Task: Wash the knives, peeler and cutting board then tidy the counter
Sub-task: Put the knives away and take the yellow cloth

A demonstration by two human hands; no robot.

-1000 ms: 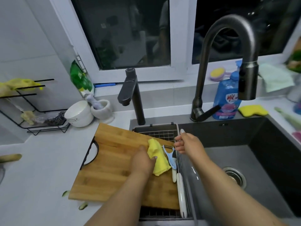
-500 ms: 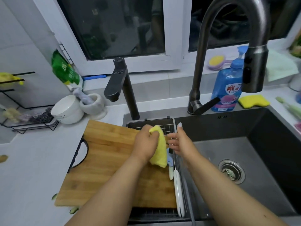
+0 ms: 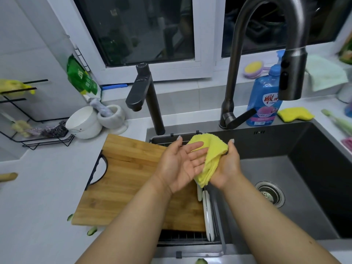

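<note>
A yellow cloth [image 3: 211, 155] hangs between my two hands above the sink's left edge. My right hand [image 3: 226, 168] grips it from the right side. My left hand [image 3: 181, 164] lies palm up with straight fingers against the cloth's left side. Below them the wooden cutting board [image 3: 131, 180] with a black handle rests half on the counter, half over a wire drain rack [image 3: 182, 239]. White knife handles [image 3: 206, 212] lie along the board's right edge. The peeler is hidden under my hands.
The dark sink [image 3: 297, 189] with its drain [image 3: 270, 193] lies to the right, under a tall tap [image 3: 291, 73]. A smaller black tap [image 3: 144, 96], blue soap bottle [image 3: 264, 100], yellow sponge [image 3: 295, 114], white bowl [image 3: 83, 122] and mortar [image 3: 112, 117] stand behind. Green peel scraps [image 3: 92, 231] lie on the counter.
The cloth went from my left hand to my right hand and rose off the board. My left hand opened, palm up. The view shifted closer to the sink.
</note>
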